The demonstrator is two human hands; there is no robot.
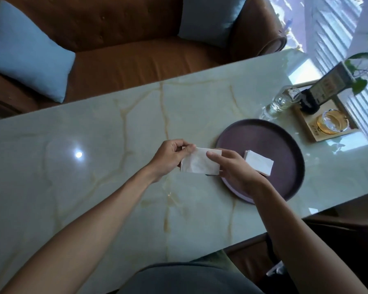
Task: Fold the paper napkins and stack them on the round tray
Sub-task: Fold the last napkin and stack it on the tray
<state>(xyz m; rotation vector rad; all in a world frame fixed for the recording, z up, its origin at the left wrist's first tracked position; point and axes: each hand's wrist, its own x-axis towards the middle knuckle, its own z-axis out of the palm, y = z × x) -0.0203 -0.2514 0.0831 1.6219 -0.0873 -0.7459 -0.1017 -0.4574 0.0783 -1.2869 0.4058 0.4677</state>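
Note:
A white paper napkin point(197, 163), folded to a rectangle, is held above the table between both hands. My left hand point(168, 158) pinches its left end with thumb and fingers. My right hand point(236, 168) grips its right end, thumb on top, and hangs over the left rim of the round dark purple tray point(270, 132). On the tray, just right of my right hand, lies a small stack of folded white napkins point(259, 164).
The pale green marble table point(94, 166) runs left to right. Behind the tray stand a clear glass bottle point(283, 100) and a wooden tray point(327, 124) with a dark bottle and an amber glass. A brown sofa with blue cushions lies beyond the far edge.

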